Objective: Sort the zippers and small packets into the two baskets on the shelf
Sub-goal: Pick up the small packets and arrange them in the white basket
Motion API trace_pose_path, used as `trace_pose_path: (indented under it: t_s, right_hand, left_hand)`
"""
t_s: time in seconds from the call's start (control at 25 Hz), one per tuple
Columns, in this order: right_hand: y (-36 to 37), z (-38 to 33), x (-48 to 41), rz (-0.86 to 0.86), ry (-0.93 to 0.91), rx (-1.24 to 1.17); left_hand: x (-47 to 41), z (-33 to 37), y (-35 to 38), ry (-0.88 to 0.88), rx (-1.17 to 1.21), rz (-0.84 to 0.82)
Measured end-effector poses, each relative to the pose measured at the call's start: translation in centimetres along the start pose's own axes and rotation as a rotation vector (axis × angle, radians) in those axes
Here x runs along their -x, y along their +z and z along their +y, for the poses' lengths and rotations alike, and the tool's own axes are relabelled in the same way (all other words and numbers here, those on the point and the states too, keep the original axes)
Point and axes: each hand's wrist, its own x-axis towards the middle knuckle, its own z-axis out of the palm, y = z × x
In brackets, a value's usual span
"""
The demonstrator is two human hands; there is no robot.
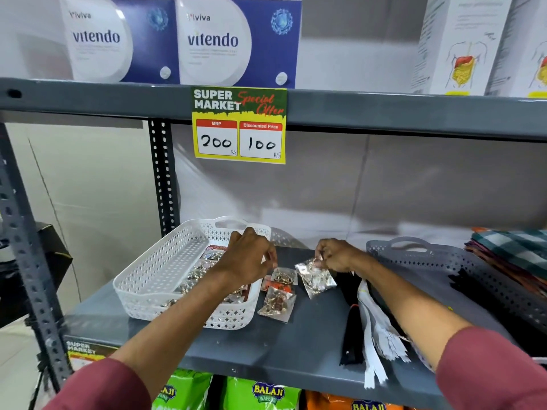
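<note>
A white basket (154, 276) on the left of the grey shelf holds several small clear packets of metal bits. My left hand (248, 257) hovers over the basket's right end, fingers curled, with nothing clearly in it. My right hand (334, 255) pinches the top of a clear packet (316, 278) lifted just above the shelf. Two more packets (278, 303) lie on the shelf beside the white basket. A grey basket (438, 258) on the right holds black zippers (473, 288). Black and white zippers (376, 344) lie under my right forearm.
A price sign (239, 125) hangs from the upper shelf edge (384, 113). Folded checked cloth (515, 250) is stacked at the far right. A perforated upright post (164, 179) stands behind the white basket. Snack bags (266, 393) fill the shelf below.
</note>
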Motion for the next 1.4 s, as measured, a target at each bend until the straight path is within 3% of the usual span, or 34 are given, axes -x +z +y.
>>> trace_pose_path:
  t_s: [0.24, 0.4, 0.68, 0.84, 0.92, 1.16, 1.32, 1.4]
  right_hand:
    - [0.9, -3.4, -0.9, -0.001, 0.024, -0.336]
    - [4.0, -4.0, -1.4, 0.016, -0.021, -0.344]
    - [4.0, -3.3, -1.6, 0.117, -0.116, -0.328]
    - [3.7, -3.0, -1.7, 0.014, -0.118, -0.173]
    - [4.2, -2.5, -1.8, -0.005, -0.088, -0.217]
    - [3.4, -1.9, -2.0, -0.035, -0.066, -0.375]
    - [0.8, -2.3, -2.9, -0.017, -0.045, -0.475]
    - [-0.8, -2.7, -3.4, 0.050, -0.016, -0.587]
  left_hand:
    - [0.8, 0.5, 0.5, 0.010, -0.008, 0.003]
    - [1.1, 1.7, 1.2, 0.078, -0.060, -0.086]
    - [-0.6, 4.3, 2.4, 0.518, -0.450, -0.392]
    - [-3.5, 4.3, 2.5, 0.709, -0.665, -0.547]
    - [-3.9, 4.3, 2.5, 0.759, -0.706, -0.592]
    - [-4.0, 3.8, 2.7, 0.775, -0.463, -0.649]
    - [-4.3, 3.1, -0.4, 0.530, 0.058, -0.609]
    - [-4.5, 1.0, -2.4, 0.421, 0.289, -0.473]
